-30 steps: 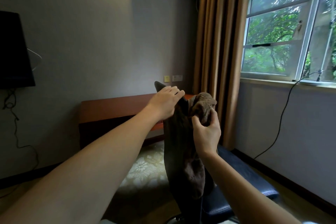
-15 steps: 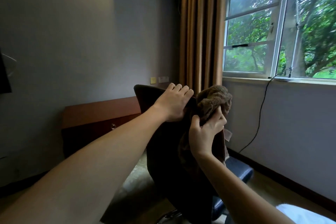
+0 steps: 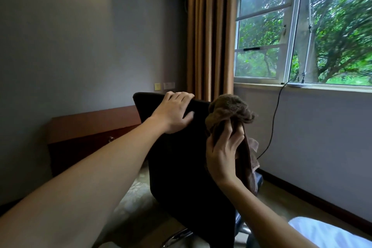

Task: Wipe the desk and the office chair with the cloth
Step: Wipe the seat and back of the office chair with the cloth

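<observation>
A grey-walled room with a tan curtain (image 3: 209,32) beside a window (image 3: 261,26). At centre, the left hand (image 3: 175,112) grips the top edge of the black office chair (image 3: 181,167). At its 3 o'clock, the right hand (image 3: 221,151) clutches the bunched brown cloth (image 3: 231,108) by the backrest's corner. The wooden worktop (image 3: 90,123) stands at 9 o'clock.

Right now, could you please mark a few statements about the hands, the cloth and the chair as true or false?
1. The left hand grips the top edge of the office chair. True.
2. The right hand holds nothing. False: its fingers hold the brown cloth.
3. The cloth lies spread flat on the desk. False: it is bunched up at the chair's top right corner, away from the desk.
4. The curtain hangs to the left of the window. True.
</observation>
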`<action>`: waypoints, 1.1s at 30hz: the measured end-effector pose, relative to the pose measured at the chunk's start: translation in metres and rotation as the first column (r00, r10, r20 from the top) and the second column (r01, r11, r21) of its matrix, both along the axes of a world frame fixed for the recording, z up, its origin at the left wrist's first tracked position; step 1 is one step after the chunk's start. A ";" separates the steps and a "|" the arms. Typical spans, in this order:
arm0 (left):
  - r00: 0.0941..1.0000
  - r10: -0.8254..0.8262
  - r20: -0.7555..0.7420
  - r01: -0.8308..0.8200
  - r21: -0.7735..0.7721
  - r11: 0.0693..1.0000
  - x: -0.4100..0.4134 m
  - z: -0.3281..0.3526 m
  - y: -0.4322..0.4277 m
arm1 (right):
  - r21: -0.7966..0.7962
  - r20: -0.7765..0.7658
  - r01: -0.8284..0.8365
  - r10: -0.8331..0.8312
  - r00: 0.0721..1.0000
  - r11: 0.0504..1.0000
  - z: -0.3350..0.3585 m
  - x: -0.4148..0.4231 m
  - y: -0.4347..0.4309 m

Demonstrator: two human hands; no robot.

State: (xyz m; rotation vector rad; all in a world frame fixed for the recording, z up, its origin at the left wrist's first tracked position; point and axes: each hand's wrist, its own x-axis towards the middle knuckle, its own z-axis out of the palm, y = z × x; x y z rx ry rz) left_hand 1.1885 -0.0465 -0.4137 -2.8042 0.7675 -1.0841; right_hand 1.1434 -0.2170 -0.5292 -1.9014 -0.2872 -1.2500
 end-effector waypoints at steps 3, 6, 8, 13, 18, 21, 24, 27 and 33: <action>0.996 0.071 -0.059 -0.073 -0.040 0.996 0.007 0.004 0.025 | -0.142 0.016 0.032 -0.030 0.999 0.989 -0.009 0.005 0.005; 0.985 0.121 -0.124 -0.131 -0.072 0.989 0.014 0.008 0.045 | -0.176 -0.003 0.049 -0.050 0.999 0.983 -0.013 0.013 0.017; 0.987 0.106 -0.122 -0.120 -0.114 0.986 0.016 0.007 0.047 | -0.209 0.012 0.065 -0.063 0.998 0.976 -0.014 0.019 0.021; 0.996 0.077 -0.046 -0.086 -0.221 0.972 0.021 0.003 0.042 | -0.315 -0.001 0.063 -0.066 0.998 0.947 -0.021 0.031 0.032; 0.998 0.069 -0.017 -0.070 -0.226 0.972 0.015 -0.001 0.034 | -0.290 0.010 0.111 -0.113 0.994 0.951 -0.025 0.031 0.033; 0.999 0.052 0.009 -0.049 -0.209 0.977 0.011 0.001 0.024 | -0.265 -0.007 0.126 -0.133 0.991 0.956 -0.023 0.033 0.030; 0.999 0.015 0.042 -0.007 -0.178 0.984 0.009 0.001 0.012 | -0.268 -0.053 0.084 -0.102 0.993 0.960 -0.020 0.035 0.022; 0.996 -0.058 0.075 0.071 -0.186 0.980 0.012 0.001 0.005 | -0.281 -0.098 0.040 -0.070 0.993 0.959 -0.016 0.037 0.008; 0.999 -0.020 0.033 0.025 -0.171 0.985 0.032 -0.006 0.015 | -0.327 -0.094 0.066 -0.102 0.990 0.943 -0.013 0.055 -0.008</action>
